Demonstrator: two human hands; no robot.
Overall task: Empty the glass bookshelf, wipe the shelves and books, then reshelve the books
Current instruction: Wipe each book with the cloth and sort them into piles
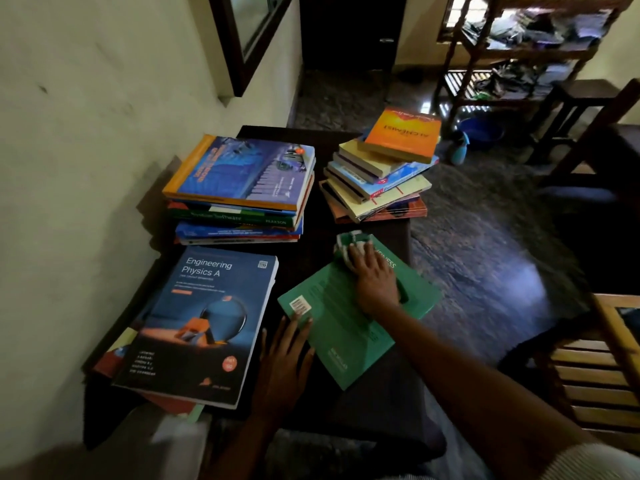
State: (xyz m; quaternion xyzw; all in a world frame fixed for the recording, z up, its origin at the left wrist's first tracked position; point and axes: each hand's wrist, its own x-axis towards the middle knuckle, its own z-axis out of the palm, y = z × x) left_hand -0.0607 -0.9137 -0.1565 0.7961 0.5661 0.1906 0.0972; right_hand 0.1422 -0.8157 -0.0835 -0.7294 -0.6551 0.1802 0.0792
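A green book (343,317) lies flat and askew on the dark table (311,244), back cover up. My right hand (374,282) presses a crumpled green-and-white cloth (353,242) onto the book's far end. My left hand (284,362) rests with straight fingers on the book's near left corner, next to the barcode. To the left lies a blue Engineering Physics book (197,320) on top of other books. Behind it stands a stack of large textbooks (242,188). At the back right is a stack of smaller books topped by an orange one (401,133).
A pale wall runs along the left, with a dark-framed mirror (249,32) above. A wooden rack (512,53) full of clutter stands at the back right, with a blue basin (481,131) and bottle below. Wooden chairs (595,362) stand to the right.
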